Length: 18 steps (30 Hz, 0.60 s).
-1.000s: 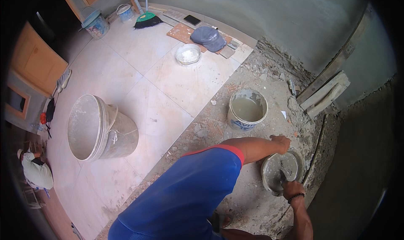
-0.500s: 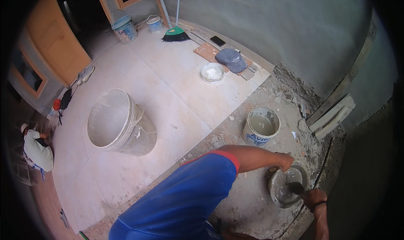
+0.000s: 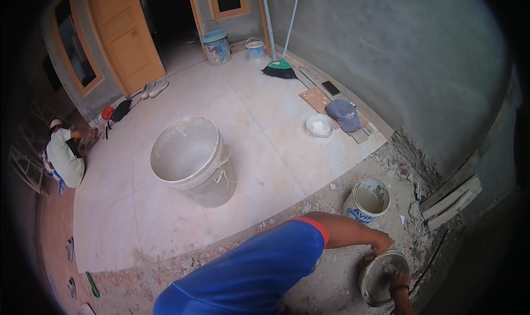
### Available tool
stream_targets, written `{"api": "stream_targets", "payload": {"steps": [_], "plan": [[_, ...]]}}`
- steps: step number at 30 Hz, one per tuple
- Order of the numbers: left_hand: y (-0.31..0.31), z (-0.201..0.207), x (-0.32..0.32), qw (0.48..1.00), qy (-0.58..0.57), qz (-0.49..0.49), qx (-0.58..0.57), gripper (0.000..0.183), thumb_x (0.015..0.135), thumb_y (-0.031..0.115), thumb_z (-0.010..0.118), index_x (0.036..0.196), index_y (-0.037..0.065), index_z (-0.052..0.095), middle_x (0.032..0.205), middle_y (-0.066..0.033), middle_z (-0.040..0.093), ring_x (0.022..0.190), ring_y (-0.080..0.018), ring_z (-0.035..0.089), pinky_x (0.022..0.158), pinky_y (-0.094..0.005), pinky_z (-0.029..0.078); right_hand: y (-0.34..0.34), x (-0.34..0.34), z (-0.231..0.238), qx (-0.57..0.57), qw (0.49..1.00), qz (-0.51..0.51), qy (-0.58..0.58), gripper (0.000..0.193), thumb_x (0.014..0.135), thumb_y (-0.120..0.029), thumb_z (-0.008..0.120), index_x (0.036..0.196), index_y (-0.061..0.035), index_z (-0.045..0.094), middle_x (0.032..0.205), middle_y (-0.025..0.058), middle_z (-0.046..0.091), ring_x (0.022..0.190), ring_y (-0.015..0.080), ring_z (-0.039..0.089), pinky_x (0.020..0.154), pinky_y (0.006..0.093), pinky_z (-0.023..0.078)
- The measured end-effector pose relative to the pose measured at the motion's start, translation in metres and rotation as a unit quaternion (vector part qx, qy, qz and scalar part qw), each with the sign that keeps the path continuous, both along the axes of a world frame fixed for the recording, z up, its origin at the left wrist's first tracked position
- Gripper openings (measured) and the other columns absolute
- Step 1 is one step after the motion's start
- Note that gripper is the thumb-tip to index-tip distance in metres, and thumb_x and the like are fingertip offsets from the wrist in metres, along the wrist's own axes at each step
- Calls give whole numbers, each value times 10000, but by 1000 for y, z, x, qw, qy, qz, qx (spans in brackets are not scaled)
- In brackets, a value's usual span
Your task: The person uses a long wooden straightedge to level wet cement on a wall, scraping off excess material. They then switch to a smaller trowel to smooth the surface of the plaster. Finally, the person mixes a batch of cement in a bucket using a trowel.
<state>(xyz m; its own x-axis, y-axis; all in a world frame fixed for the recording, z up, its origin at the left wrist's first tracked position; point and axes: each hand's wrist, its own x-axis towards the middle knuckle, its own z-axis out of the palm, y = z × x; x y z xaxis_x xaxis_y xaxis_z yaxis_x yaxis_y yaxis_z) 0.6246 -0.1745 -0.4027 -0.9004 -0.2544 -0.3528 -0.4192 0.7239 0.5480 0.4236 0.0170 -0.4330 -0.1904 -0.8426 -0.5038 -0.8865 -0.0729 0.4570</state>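
Observation:
A round, cement-smeared bucket [image 3: 364,290] stands tilted on the rough ground at the lower right, with grey wet material inside. At its far rim, my left hand [image 3: 382,242] is closed on the edge. A small brownish piece shows beside those fingers, its kind unclear. My right hand [image 3: 399,283], with a dark bracelet at the wrist, is closed over the bucket's near right side. It grips a dark flat-bladed tool, now mostly hidden by the hand. Just beyond stands a white pail [image 3: 364,210] with blue print and grey residue inside.
A large whitish bucket [image 3: 221,177] stands on the pale tiles [image 3: 276,155]. Farther back are a small white bowl [image 3: 319,126], a grey cap [image 3: 343,115], a phone [image 3: 330,87] and a broom [image 3: 280,69]. Boards [image 3: 454,202] lean at right. Another person [image 3: 65,155] squats far left.
The view has swung left and up, so everything sits lower and farther right. My right hand has moved inward over the bucket with the tool; the left hand keeps its hold on the rim.

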Motion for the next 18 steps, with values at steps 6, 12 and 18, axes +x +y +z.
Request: {"api": "stream_targets", "payload": {"steps": [6, 12, 18], "plan": [[-8, 6, 6, 997, -63, 14, 36, 353, 717, 246, 735, 953, -9, 673, 947, -182, 673, 911, -327, 645, 756, -421, 509, 21, 31, 52, 101, 995, 0, -22, 203, 797, -257, 578, 894, -138, 710, 925, 138, 682, 913, 295, 668, 794, 400, 534], [-17, -11, 17, 997, -67, 14, 26, 316, 719, 245, 730, 883, -22, 685, 892, -185, 678, 877, -324, 652, 739, -417, 511, 3, 18, 138, 29, 999, -33, -24, 224, 810, -270, 552, 878, -136, 718, 932, 106, 691, 932, 267, 665, 776, 399, 539], [-12, 12, 9, 998, -65, -12, 13, 334, 717, 241, 724, 943, -1, 683, 943, -184, 675, 919, -324, 647, 759, -425, 510, -5, -23, 101, -34, 995, -88, 11, 223, 785, -228, 563, 899, -106, 710, 936, 115, 687, 930, 278, 660, 793, 405, 527]]}}
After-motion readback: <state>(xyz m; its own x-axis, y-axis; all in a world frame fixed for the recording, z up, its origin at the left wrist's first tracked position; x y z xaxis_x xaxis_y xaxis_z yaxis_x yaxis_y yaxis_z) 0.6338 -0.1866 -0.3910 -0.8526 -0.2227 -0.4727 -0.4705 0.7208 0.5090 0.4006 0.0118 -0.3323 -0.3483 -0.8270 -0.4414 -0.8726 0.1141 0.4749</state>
